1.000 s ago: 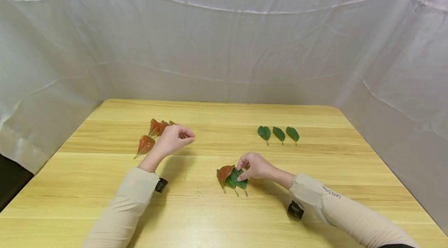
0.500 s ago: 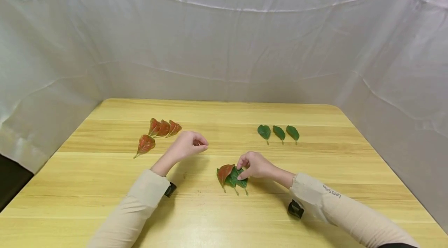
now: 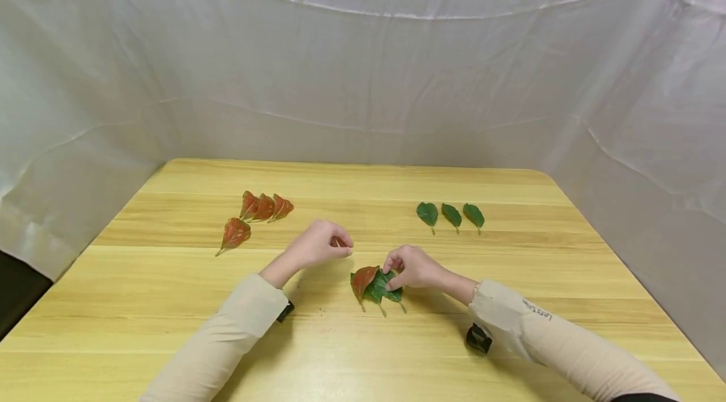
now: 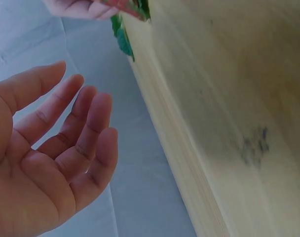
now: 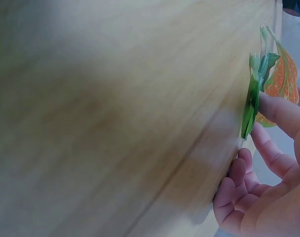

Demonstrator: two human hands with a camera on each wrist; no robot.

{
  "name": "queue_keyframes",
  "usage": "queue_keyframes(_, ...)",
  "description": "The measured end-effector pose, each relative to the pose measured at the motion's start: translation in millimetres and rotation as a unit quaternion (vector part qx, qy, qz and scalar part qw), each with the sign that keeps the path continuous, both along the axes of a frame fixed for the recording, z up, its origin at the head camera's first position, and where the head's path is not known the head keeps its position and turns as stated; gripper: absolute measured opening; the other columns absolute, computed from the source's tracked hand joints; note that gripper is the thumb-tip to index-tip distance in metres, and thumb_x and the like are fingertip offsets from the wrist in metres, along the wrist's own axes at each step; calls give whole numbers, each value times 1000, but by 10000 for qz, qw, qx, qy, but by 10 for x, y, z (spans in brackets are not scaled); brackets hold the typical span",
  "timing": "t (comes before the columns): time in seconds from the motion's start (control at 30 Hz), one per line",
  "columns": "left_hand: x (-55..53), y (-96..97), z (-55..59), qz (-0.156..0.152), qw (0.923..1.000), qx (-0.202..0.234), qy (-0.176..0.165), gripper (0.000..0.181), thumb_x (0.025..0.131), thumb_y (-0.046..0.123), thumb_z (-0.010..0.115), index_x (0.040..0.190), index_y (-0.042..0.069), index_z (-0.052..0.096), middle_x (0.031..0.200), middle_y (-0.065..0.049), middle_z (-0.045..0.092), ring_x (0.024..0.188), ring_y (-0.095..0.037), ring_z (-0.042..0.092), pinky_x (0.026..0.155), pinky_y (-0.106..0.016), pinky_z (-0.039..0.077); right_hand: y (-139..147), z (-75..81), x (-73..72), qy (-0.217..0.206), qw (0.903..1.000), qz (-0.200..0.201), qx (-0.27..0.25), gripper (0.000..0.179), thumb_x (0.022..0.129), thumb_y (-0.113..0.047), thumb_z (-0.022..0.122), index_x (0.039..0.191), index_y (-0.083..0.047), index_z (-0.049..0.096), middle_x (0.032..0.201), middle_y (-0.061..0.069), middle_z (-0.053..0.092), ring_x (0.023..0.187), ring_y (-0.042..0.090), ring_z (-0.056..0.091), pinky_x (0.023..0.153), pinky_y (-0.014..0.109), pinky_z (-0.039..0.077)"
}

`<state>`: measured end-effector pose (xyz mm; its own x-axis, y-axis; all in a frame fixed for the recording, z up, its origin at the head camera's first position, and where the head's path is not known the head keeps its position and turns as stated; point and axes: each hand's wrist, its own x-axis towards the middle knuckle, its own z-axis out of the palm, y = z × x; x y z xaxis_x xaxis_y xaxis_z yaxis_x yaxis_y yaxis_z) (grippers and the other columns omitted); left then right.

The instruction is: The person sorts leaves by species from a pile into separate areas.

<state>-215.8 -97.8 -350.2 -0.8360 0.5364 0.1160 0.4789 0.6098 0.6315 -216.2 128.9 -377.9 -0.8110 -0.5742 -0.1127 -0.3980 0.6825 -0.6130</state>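
A small overlapping cluster lies at the middle of the table: a red leaf (image 3: 363,281) on top at the left, green leaves (image 3: 374,293) beneath and beside it. My right hand (image 3: 416,268) has thumb and index finger on the rightmost green leaf (image 3: 394,295), pinching it near the tabletop. In the right wrist view, the thumb touches that green leaf (image 5: 249,106), and the other fingers curl loosely below. To the upper left of the cluster hovers my left hand (image 3: 320,244). Its fingers (image 4: 98,118) are loosely bent, with nothing visible between them and the thumb.
Several red leaves (image 3: 263,207) lie at the table's left, one red leaf (image 3: 234,234) set nearer. Three green leaves (image 3: 451,215) stand in a row at the back right. Pale cloth (image 3: 363,74) hangs around the wooden table (image 3: 510,200).
My left hand has moved right and nearer, away from the red leaves and towards the cluster. The rightmost green leaf's stem has shifted slightly right under my nearly still right hand.
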Motion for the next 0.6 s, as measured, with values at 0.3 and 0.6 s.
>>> queue_keyframes(0.3,-4,154,-25,-417,9974,-495,-320,17,75,5,70,91,1,69,91,-6,66,69,-12,57,61,-21,47,4,-6,-10,40,10000,54,-36,19,65,-6,76,78,-6,63,74,-2,55,70,13,45,63,27,40)
queue_keyframes(0.6,-47,185,-85,-914,9940,-411,-439,17,70,5,75,87,6,72,86,-3,67,57,-5,55,53,-20,46,10,1,-2,6,10000,41,-55,19,65,-5,76,79,-6,63,76,-2,56,72,14,47,65,28,42)
